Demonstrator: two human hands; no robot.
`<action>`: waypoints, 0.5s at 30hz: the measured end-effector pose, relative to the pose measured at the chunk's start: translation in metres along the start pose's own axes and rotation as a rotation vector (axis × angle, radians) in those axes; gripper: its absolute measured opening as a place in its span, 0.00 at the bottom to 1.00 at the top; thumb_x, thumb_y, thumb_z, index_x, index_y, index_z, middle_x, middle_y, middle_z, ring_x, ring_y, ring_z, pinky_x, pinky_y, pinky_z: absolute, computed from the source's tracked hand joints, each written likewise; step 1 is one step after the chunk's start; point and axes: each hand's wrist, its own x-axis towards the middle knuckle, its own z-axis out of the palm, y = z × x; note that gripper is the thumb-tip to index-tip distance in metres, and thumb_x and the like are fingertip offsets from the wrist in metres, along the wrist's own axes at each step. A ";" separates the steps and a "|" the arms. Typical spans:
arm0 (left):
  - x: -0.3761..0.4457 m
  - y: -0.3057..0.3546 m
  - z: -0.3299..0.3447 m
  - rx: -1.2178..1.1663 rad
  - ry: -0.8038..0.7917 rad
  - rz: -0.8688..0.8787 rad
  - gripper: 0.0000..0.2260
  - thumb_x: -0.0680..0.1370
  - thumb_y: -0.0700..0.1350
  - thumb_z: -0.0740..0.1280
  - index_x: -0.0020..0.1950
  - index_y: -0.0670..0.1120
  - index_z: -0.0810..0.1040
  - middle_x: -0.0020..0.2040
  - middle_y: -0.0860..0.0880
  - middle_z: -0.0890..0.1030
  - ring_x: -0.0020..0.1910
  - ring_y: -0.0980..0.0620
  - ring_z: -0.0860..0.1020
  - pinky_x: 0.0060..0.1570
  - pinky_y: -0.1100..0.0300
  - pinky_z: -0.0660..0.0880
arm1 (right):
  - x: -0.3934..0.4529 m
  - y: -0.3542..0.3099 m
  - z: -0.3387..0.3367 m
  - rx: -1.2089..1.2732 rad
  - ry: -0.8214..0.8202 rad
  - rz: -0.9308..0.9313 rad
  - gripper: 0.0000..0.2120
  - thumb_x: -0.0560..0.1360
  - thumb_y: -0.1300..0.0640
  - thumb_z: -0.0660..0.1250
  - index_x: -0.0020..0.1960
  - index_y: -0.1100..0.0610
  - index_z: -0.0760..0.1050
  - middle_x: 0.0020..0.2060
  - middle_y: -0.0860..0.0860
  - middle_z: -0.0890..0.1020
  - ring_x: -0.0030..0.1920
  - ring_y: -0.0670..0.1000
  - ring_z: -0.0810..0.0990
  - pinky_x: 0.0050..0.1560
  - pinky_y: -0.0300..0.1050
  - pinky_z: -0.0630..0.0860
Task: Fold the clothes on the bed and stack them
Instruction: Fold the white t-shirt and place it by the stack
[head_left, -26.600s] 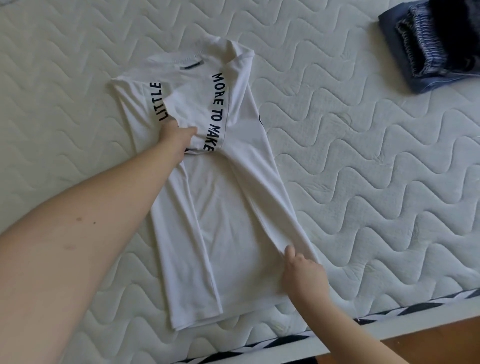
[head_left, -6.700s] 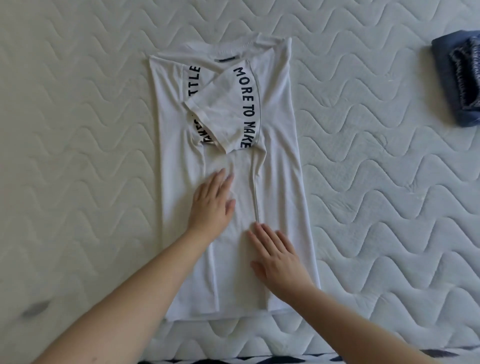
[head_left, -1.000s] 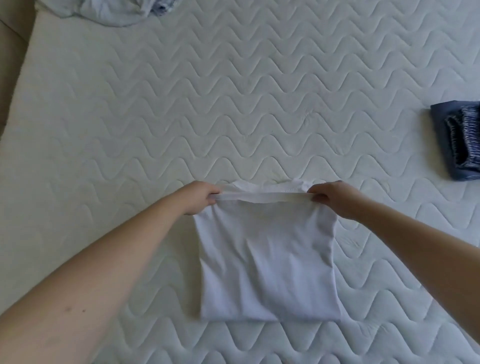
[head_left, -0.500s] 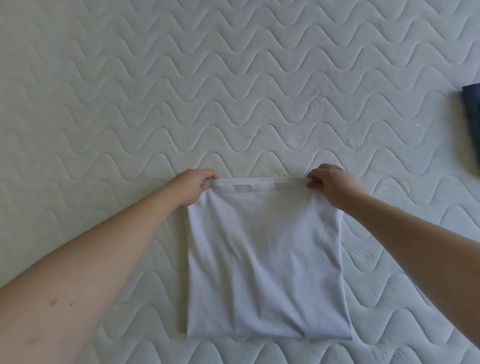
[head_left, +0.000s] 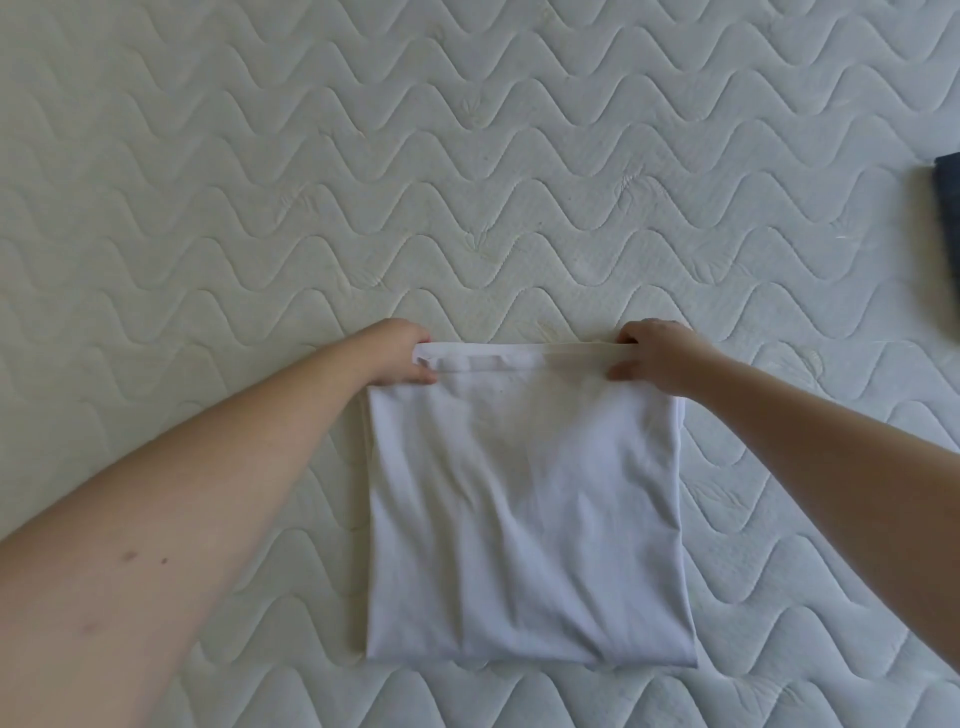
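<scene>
From the head camera, your left hand (head_left: 399, 353) and right hand (head_left: 655, 354) each pinch a far corner of the folded white T-shirt (head_left: 524, 519), fingers curled over the doubled hem. The shirt lies flat on the quilted mattress (head_left: 467, 182), hanging back from your grips toward you, its fold line nearest your body. To finish this fold well, I'd keep the hem taut between both pinches, line its corners up with the layer beneath, lay it down evenly, then smooth the creases running below your right grip. Beyond your right hand, at the frame's edge, a dark blue garment (head_left: 948, 208) rests on the mattress, probably the stack.
</scene>
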 end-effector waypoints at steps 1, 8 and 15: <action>-0.002 0.002 -0.001 -0.014 0.006 0.004 0.19 0.75 0.51 0.72 0.61 0.43 0.78 0.59 0.43 0.80 0.59 0.43 0.76 0.49 0.58 0.69 | -0.001 0.001 -0.001 0.008 0.013 -0.015 0.21 0.72 0.46 0.74 0.60 0.54 0.76 0.52 0.50 0.74 0.59 0.56 0.73 0.54 0.48 0.70; -0.053 0.018 -0.033 -0.148 0.014 0.110 0.05 0.74 0.45 0.73 0.47 0.50 0.79 0.41 0.53 0.80 0.41 0.54 0.76 0.33 0.70 0.65 | -0.050 0.001 -0.024 0.100 0.130 -0.095 0.12 0.72 0.50 0.74 0.51 0.53 0.77 0.42 0.47 0.79 0.49 0.53 0.78 0.46 0.46 0.72; -0.139 0.055 -0.116 -0.173 0.130 0.153 0.09 0.73 0.47 0.74 0.40 0.60 0.78 0.36 0.61 0.79 0.39 0.63 0.76 0.35 0.71 0.66 | -0.128 -0.015 -0.105 0.153 0.234 -0.158 0.09 0.72 0.52 0.74 0.46 0.48 0.74 0.38 0.45 0.79 0.42 0.53 0.78 0.38 0.45 0.71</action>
